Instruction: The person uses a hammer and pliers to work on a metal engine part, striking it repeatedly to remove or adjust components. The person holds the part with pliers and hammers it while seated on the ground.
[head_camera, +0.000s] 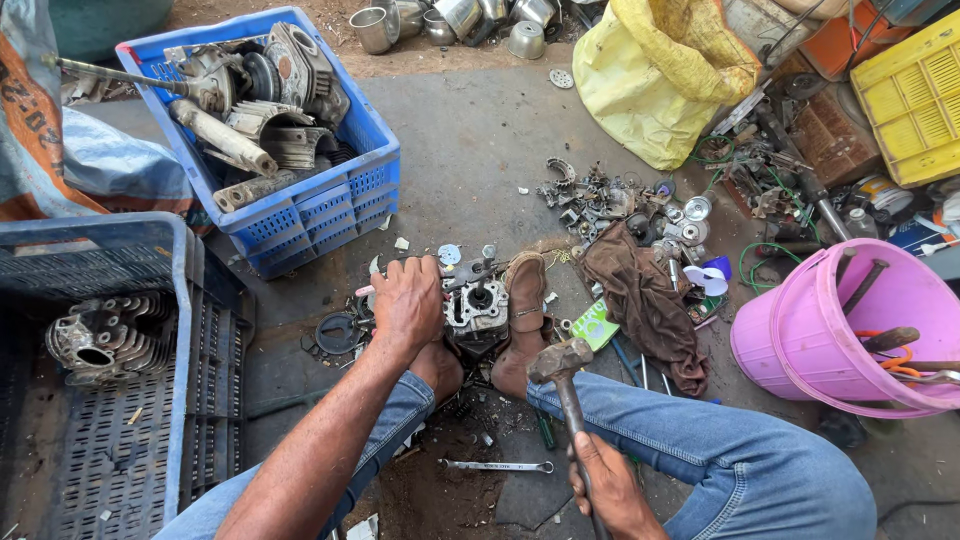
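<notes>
Head view: my left hand (407, 300) presses beside the engine part (477, 312) between my feet, my right hand (612, 492) gripping a raised hammer (560, 362).

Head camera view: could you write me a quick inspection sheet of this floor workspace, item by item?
Surface: grey concrete floor, oily and dirty near the feet.
Job's things: small engine part braced between the feet; hammer raised beside it.
Clutter: spanner, brown rag, heap of small metal parts.
Grips: left hand rests on the engine part; right hand closed on the hammer handle.
Cables: green wire looped by the pink bucket.
Surroundings: blue crate of engine parts, dark crate, yellow sack, yellow crate.
</notes>
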